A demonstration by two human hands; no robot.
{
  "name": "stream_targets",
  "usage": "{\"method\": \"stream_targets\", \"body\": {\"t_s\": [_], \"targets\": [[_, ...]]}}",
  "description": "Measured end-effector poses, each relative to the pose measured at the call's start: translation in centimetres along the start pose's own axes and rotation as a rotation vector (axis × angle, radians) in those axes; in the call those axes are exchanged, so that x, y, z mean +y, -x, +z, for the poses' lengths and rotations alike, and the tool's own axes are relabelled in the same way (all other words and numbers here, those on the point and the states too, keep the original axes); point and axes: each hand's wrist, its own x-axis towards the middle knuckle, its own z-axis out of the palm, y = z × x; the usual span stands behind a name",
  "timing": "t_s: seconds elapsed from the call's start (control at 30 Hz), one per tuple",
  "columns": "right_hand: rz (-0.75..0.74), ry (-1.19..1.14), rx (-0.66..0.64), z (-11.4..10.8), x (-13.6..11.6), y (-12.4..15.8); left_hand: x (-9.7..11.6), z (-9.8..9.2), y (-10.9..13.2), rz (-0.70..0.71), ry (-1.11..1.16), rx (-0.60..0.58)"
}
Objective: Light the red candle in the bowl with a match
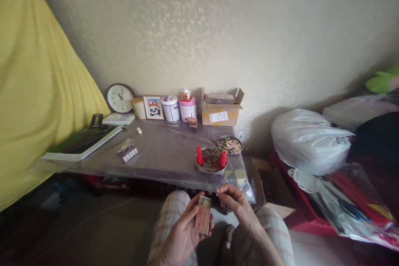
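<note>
My left hand [187, 226] is closed around a matchbox [202, 219] above my lap. Its inner tray is slid partly out, and pale matchsticks [205, 203] show inside. Just right of the box, the thumb and fingers of my right hand [235, 203] pinch a match, of which only a small pale end shows. Beyond my hands, two red candles [199, 156] stand in a round metal dish [212, 171] filled with dark, speckled material. Behind that dish, a second round dish [241, 149] holds many loose matchsticks [230, 144].
A plastic-covered table [168, 145] spans the front. Along its back stand a clock [121, 98], a framed panda picture [153, 108], tins [171, 109] and a cardboard box [221, 116]. A yellow curtain [46, 70] hangs left. Plastic bags [308, 139] and another open box [276, 187] are right.
</note>
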Motion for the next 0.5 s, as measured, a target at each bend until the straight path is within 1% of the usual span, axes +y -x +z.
{"method": "stream_targets", "body": {"t_s": [0.1,0.23,0.37,0.5], "targets": [[0.005,-0.034,0.034,0.0,0.2,0.1,0.1,0.0,0.1,0.004,0.005,0.005],[-0.043,-0.061,0.052,0.3,0.2,0.3,0.3,0.3,0.3,0.02,0.022,0.017],[-0.116,-0.072,0.034,0.7,0.7,0.4,0.4,0.8,0.3,0.023,0.054,0.043],[-0.187,0.005,0.01,0.7,1.3,0.3,0.4,0.8,0.0,0.026,0.095,0.05]]}}
